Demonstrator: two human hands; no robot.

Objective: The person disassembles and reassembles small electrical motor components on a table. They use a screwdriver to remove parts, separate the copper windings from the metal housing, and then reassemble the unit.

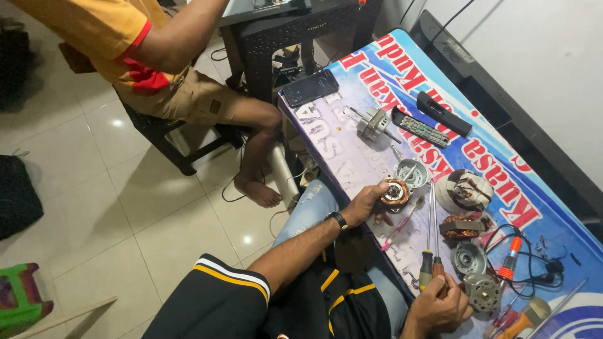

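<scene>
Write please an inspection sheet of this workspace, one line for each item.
Surface: printed banner covers the table.
Job's things: copper-wound motor stator; two screwdrivers.
Clutter: motor housings, remote control, phone, orange-handled tester.
Grippers: left hand holds the stator; right hand grips the screwdriver handles.
Cables: black wires on the table.
Surroundings: tiled floor; another person sits on a stool.

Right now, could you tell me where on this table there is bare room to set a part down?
The table is bare between the phone and the motor part in the left hand, and along the far edge past the remote control. It is crowded near the right hand: screwdrivers, motor housings and wires.
</scene>
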